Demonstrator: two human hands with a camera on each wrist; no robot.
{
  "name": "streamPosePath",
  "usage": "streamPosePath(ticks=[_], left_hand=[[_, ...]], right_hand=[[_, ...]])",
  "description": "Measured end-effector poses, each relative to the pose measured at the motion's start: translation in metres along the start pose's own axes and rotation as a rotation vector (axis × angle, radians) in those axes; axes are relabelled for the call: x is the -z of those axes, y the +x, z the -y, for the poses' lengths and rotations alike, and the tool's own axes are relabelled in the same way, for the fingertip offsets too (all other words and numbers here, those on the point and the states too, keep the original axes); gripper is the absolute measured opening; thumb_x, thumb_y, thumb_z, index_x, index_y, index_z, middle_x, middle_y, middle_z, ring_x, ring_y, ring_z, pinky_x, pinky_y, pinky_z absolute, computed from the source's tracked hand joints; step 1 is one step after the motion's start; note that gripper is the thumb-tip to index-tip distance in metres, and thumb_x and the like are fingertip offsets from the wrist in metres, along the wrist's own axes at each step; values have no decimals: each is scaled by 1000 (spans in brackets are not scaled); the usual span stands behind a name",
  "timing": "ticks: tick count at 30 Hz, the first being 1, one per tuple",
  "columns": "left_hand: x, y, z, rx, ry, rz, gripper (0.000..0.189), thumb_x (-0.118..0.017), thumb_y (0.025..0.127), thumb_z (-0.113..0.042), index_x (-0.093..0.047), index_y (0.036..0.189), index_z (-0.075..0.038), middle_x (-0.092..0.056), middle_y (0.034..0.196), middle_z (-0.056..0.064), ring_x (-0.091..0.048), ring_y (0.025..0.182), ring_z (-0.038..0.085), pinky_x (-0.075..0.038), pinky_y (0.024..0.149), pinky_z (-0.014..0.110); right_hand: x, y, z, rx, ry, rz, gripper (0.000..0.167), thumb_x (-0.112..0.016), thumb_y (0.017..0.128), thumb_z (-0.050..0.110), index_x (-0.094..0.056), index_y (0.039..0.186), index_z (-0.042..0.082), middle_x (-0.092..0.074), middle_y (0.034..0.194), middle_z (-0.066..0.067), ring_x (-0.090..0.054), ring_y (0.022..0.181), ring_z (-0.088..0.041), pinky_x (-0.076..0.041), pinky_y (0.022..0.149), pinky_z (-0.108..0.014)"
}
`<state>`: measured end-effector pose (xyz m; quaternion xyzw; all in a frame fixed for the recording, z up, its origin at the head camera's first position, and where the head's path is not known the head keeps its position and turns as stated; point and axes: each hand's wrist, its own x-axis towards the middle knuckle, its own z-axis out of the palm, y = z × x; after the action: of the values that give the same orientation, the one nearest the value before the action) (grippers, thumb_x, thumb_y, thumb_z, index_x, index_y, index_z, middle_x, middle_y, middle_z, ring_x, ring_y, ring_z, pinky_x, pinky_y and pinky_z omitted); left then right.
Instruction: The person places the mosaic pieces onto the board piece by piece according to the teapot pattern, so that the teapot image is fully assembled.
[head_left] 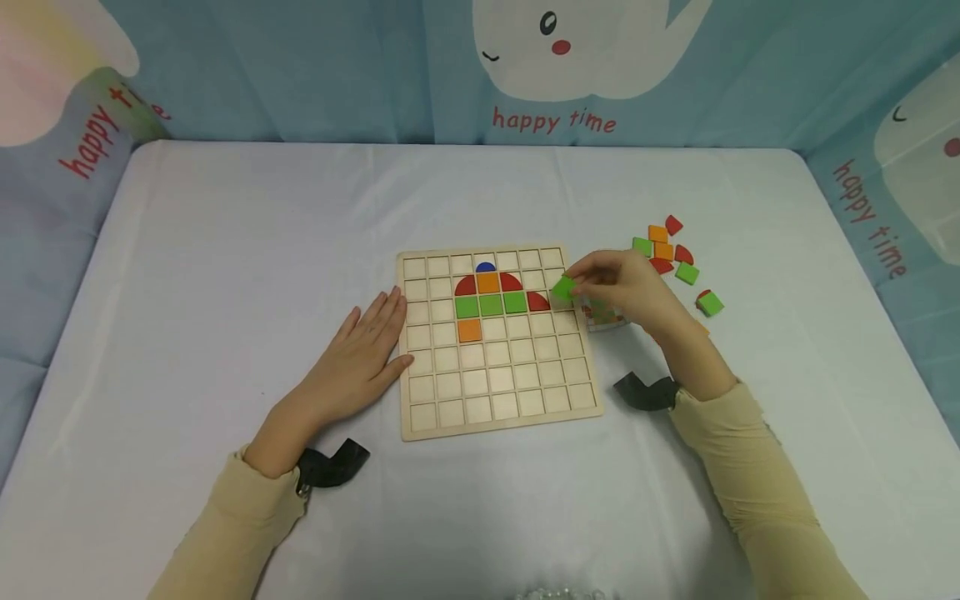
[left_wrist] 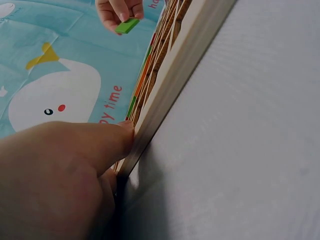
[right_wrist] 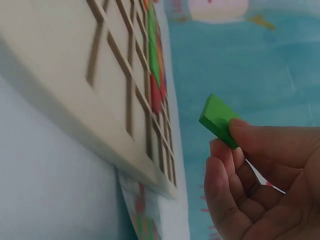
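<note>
A wooden grid board (head_left: 501, 383) lies on the table with coloured tiles in its upper cells: a blue rounded tile (head_left: 486, 267), orange squares, red quarter-circles and a row of green squares (head_left: 491, 305). My right hand (head_left: 626, 283) pinches a green square tile (right_wrist: 217, 117) between thumb and fingers, above the board's right edge. Fingers extended, my left hand (head_left: 360, 360) rests on the table with its fingertips and thumb at the board's left edge. The left wrist view shows that thumb (left_wrist: 107, 142) touching the board's side.
Loose red, orange and green tiles (head_left: 663, 252) lie in a scattered group to the right, beyond my right hand. A printed card (head_left: 603, 315) is partly hidden beneath the right hand and the board. A blue curtain (head_left: 337, 71) stands behind the white table.
</note>
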<state>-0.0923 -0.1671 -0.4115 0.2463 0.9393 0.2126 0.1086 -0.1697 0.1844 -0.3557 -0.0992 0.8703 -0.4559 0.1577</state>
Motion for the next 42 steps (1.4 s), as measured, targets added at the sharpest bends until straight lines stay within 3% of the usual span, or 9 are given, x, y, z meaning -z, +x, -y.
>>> streamPosePath(ticks=[5, 9, 24, 42], left_hand=[[2, -1, 0, 3, -4, 2, 71, -43, 101, -32, -5, 149, 3, 0, 157, 15, 4, 144, 28, 2, 113, 48], [1, -1, 1, 3, -8, 0, 71, -42, 101, -32, -5, 149, 3, 0, 157, 15, 4, 144, 28, 2, 113, 48], [0, -1, 0, 7, 0, 1, 72, -43, 100, -32, -5, 150, 2, 0, 157, 14, 4, 144, 27, 3, 113, 47], [1, 0, 0, 5, -1, 5, 71, -43, 100, -32, -4, 150, 2, 1, 157, 13, 5, 144, 26, 3, 113, 46]], right_hand=[[-16, 5, 6, 43, -23, 78, 15, -68, 86, 3, -69, 100, -1, -64, 85, -12, -57, 73, -20, -47, 62, -21], [-27, 8, 12, 92, -17, 132, 15, -66, 86, -2, -69, 100, -4, -64, 88, -12, -57, 76, -19, -47, 67, -20], [-56, 15, 31, 255, -72, 208, 13, -66, 84, -7, -70, 96, -5, -68, 95, -14, -63, 80, -20, -52, 73, -27], [-61, 15, 29, 253, -163, 230, 13, -65, 85, -3, -71, 97, -1, -70, 95, -8, -63, 83, -17, -51, 73, -29]])
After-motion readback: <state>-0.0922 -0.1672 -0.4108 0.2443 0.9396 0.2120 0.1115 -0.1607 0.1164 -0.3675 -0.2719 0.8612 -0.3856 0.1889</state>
